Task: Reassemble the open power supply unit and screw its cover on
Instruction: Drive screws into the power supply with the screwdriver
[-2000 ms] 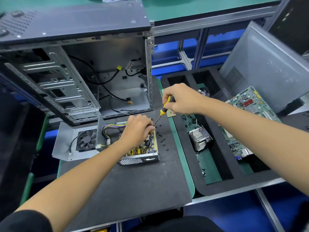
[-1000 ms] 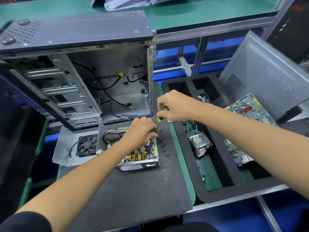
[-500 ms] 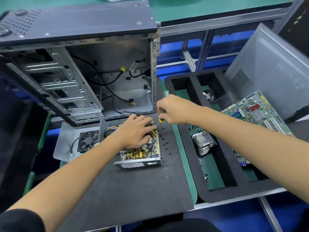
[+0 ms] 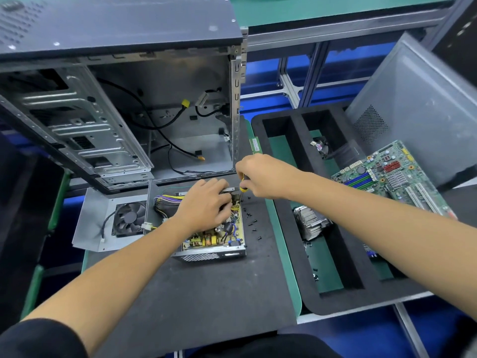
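Right hand (image 4: 265, 177): fingers (image 4: 241, 171) curled round the screwdriver (image 4: 242, 187), yellow-and-black handle, tip down at the far right corner of the circuit board (image 4: 214, 237).

Left hand (image 4: 204, 208): fingers bent, pressing on the board's far end; whether they pinch anything, cannot tell.

Power supply unit (image 4: 209, 254) sits open on the desk (image 4: 180, 293); its cover (image 4: 90, 228), with fan, lies beside it at left. Loose screws (image 4: 251, 223) just right.

Judged step: fastening the board. Next calls for a steady vertical driver, then fitting the cover.

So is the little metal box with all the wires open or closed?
Open. The power supply unit has no lid on, so its yellow circuit board and coloured wires show. Its cover, with the fan, lies beside it.
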